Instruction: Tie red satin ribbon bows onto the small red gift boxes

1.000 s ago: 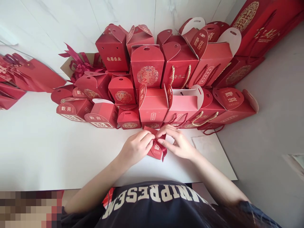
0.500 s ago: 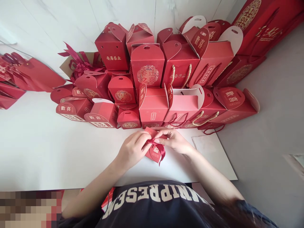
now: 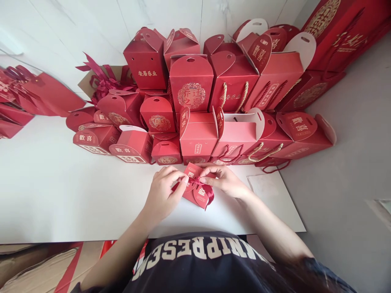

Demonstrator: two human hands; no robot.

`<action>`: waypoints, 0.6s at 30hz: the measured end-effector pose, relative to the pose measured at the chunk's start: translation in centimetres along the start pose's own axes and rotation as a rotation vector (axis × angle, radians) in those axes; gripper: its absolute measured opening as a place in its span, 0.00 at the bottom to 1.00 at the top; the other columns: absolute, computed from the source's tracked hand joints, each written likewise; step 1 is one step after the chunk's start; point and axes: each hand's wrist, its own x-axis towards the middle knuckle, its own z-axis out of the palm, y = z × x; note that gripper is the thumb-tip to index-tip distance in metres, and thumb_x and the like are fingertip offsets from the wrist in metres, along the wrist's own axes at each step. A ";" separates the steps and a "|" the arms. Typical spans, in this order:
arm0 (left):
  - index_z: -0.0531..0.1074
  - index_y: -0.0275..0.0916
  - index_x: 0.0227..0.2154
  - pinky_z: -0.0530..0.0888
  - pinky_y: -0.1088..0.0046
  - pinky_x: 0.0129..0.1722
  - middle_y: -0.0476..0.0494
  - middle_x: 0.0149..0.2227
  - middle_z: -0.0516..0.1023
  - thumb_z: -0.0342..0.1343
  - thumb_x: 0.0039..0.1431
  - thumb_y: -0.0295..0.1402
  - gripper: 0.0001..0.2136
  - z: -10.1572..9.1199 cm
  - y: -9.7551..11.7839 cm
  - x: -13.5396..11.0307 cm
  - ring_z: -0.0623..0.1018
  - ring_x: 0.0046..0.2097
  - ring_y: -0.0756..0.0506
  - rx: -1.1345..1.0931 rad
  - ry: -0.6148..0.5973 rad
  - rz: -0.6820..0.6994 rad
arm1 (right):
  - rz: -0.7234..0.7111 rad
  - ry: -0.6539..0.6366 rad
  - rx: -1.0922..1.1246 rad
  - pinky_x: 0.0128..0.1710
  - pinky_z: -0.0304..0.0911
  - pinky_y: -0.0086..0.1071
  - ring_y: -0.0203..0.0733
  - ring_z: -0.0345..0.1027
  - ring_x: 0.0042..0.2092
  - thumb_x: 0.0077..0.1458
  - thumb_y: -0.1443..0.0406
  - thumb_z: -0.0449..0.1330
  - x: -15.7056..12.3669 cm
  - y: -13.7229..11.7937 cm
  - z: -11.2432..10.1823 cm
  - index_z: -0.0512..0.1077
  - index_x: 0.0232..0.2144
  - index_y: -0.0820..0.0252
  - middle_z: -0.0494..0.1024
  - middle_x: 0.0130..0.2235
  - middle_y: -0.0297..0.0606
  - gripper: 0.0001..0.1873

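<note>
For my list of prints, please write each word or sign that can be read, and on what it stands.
"安居乐业": back-left box.
"乔迁之喜": middle box.
"乔迁": small box at its left, rest unclear.
"歡喜": front-left box and its neighbour; also right box.
"歡": nearest box, partly covered.
"NIPRESEN": shirt, upside down, ends unclear.
Other prints, the bag's too: too small, blurred or covered.

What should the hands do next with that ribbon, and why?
Perhaps gently draw the ribbon outward both ways: the left hand and right hand each seem to pinch it, and it lies bunched on top of the small red box.
</note>
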 end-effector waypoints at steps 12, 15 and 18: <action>0.67 0.39 0.28 0.66 0.66 0.42 0.49 0.31 0.72 0.50 0.66 0.31 0.09 -0.2 0.0 -0.2 0.70 0.36 0.48 -0.028 -0.098 0.075 | -0.003 0.027 -0.114 0.59 0.56 0.47 0.51 0.66 0.58 0.60 0.61 0.60 -0.9 -0.8 -0.3 0.71 0.29 0.59 0.71 0.59 0.44 0.09; 0.65 0.39 0.28 0.65 0.66 0.42 0.49 0.31 0.72 0.49 0.67 0.29 0.09 -0.6 0.1 -0.5 0.70 0.36 0.48 -0.001 -0.123 0.091 | -0.008 0.037 -0.145 0.58 0.56 0.46 0.51 0.64 0.60 0.61 0.63 0.58 -1.3 -1.0 -0.6 0.69 0.29 0.59 0.70 0.60 0.44 0.09; 0.65 0.39 0.29 0.64 0.67 0.42 0.50 0.31 0.72 0.49 0.67 0.28 0.09 -0.8 0.0 -0.9 0.70 0.36 0.48 0.033 -0.111 0.115 | -0.002 0.072 -0.186 0.58 0.55 0.46 0.50 0.65 0.59 0.62 0.64 0.57 -1.8 -1.2 -0.8 0.67 0.28 0.58 0.70 0.59 0.43 0.09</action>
